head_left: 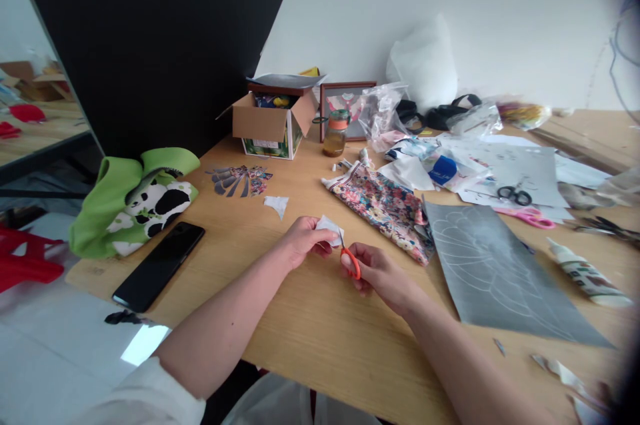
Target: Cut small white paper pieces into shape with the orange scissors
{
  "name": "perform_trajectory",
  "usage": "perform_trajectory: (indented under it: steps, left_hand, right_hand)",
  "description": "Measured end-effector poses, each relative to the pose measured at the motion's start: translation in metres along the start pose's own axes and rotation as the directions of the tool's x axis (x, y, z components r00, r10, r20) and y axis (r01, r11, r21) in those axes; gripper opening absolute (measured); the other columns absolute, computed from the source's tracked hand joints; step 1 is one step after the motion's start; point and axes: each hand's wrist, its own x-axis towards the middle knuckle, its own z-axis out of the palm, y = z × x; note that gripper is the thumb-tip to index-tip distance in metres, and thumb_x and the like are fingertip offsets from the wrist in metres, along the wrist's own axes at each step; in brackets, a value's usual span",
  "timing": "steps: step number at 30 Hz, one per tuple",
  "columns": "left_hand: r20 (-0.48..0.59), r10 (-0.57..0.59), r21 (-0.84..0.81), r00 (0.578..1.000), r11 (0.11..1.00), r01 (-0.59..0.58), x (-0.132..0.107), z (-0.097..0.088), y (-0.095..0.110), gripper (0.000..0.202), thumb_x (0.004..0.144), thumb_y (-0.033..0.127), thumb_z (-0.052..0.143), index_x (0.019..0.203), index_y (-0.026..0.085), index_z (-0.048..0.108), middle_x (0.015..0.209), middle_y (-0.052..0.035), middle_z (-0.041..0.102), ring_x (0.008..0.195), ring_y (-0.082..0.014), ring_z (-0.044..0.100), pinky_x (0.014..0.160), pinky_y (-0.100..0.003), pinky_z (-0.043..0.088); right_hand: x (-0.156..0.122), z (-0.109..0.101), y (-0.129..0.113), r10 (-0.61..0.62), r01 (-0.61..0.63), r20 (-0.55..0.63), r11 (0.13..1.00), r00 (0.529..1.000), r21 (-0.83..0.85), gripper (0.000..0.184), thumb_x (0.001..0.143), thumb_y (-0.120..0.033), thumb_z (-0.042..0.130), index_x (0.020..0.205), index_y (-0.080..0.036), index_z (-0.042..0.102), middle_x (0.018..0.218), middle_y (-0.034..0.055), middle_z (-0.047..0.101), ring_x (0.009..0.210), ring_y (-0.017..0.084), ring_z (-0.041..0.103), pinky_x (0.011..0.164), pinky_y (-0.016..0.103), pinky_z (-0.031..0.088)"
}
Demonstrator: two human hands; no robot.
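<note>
Between thumb and fingers, my left hand (306, 238) pinches a small white piece of paper or fabric (327, 225). My right hand (377, 270) grips orange-handled scissors (351, 264), fingers in the loops. The blades reach up to the edge of the white piece; whether they are parted is too small to tell. Another white scrap (277, 206) lies beyond my left hand. Floral fabric (383, 208) is spread just past my right hand. A fan of cut grey and floral pieces (243, 180) rests farther back on the wooden table (320, 338).
A black phone (159, 266) and a green panda bag (137, 202) lie at the left. A cardboard box (273, 122) and a jar (335, 134) stand behind. Rightward are a grey sheet with line drawing (505, 272), a glue bottle (587, 275), pink scissors (527, 216) and black scissors (515, 194).
</note>
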Motion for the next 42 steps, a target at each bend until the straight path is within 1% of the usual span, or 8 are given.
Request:
perform_trajectory:
  steps: [6,11,15,20,33,38,42]
  left_hand:
    - [0.005,0.004,0.005,1.000,1.000,-0.004,-0.0002,0.0001,-0.0001,0.020,0.058,0.023,0.073,0.071,0.010,0.066,0.065,-0.0051,0.066,0.051,-0.0096,0.056,0.047,-0.021,0.042]
    - [0.006,0.007,0.007,1.000,1.000,-0.007,-0.0004,0.0003,0.0000,0.019,0.058,0.022,0.072,0.071,0.010,0.066,0.065,-0.0051,0.066,0.051,-0.0097,0.056,0.047,-0.021,0.043]
    - [0.007,0.015,0.007,1.000,1.000,-0.015,-0.0005,0.0003,0.0001,0.018,0.058,0.022,0.071,0.071,0.010,0.066,0.064,-0.0045,0.066,0.050,-0.0092,0.055,0.046,-0.020,0.042]
    - [0.005,0.013,0.006,1.000,1.000,-0.014,0.0001,-0.0002,-0.0006,0.020,0.058,0.023,0.072,0.072,0.010,0.066,0.065,-0.0049,0.066,0.050,-0.0093,0.056,0.047,-0.020,0.043]
    - [-0.013,0.020,-0.008,1.000,1.000,-0.020,0.0020,-0.0020,-0.0014,0.022,0.059,0.023,0.074,0.074,0.009,0.067,0.066,-0.0056,0.066,0.050,-0.0095,0.056,0.047,-0.021,0.044]
    - [-0.006,0.016,-0.015,1.000,1.000,-0.016,0.0019,-0.0021,-0.0011,0.024,0.059,0.025,0.075,0.075,0.010,0.066,0.068,-0.0057,0.067,0.050,-0.0092,0.056,0.046,-0.021,0.044]
    - [-0.007,0.008,-0.029,1.000,1.000,-0.008,0.0026,-0.0020,-0.0006,0.024,0.059,0.026,0.075,0.074,0.010,0.067,0.066,-0.0053,0.066,0.048,-0.0088,0.055,0.045,-0.021,0.044]
  right_hand:
    - [0.0002,-0.0010,0.0012,-0.004,0.004,0.017,1.000,1.000,-0.024,0.051,0.071,-0.066,0.070,0.073,-0.019,0.049,0.056,-0.0050,0.049,0.044,0.008,0.044,0.040,0.020,0.030]
    - [0.0001,0.0000,-0.0003,-0.009,0.009,0.009,1.000,1.000,-0.013,0.053,0.068,-0.067,0.071,0.072,-0.019,0.049,0.056,-0.0056,0.047,0.045,0.007,0.042,0.041,0.020,0.032]
    - [-0.0001,0.0007,-0.0009,-0.026,0.026,0.001,1.000,1.000,-0.002,0.053,0.067,-0.067,0.072,0.070,-0.019,0.048,0.055,-0.0063,0.045,0.045,0.007,0.041,0.041,0.020,0.035]
    - [-0.0002,0.0002,-0.0001,-0.018,0.018,-0.009,1.000,1.000,-0.003,0.052,0.066,-0.063,0.075,0.069,-0.019,0.047,0.054,-0.0067,0.045,0.044,0.007,0.041,0.040,0.019,0.035]
    - [0.0003,0.0002,-0.0005,-0.037,0.036,-0.020,0.998,0.999,-0.043,0.049,0.066,-0.062,0.074,0.070,-0.019,0.050,0.054,-0.0071,0.044,0.043,0.007,0.039,0.039,0.021,0.032]
    - [0.0009,0.0007,-0.0014,-0.043,0.042,-0.035,0.999,0.998,-0.031,0.050,0.066,-0.062,0.074,0.068,-0.020,0.048,0.054,-0.0070,0.044,0.043,0.008,0.039,0.040,0.021,0.031]
    - [0.0011,0.0009,-0.0017,-0.037,0.035,-0.041,0.999,0.998,-0.030,0.049,0.066,-0.061,0.075,0.069,-0.020,0.048,0.054,-0.0072,0.043,0.044,0.008,0.039,0.040,0.021,0.031]
